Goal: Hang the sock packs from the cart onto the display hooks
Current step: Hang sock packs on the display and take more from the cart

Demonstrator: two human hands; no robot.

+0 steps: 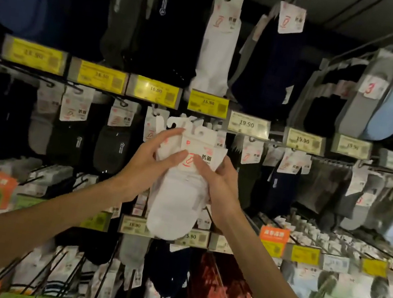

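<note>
Gripping white sock pack (177,197) up by middle-row display hooks (122,103), fingers (166,134) of left hand (146,164) and right hand (221,181) curled round it; likely light, floppy, so best steered by stiff card header (198,146).

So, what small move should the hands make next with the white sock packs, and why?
Probably slide the white sock packs forward so their hanger tabs catch the display hook. The left hand and right hand grip the bundle, and the tabs sit just under the yellow price label, apparently unhung.
</note>
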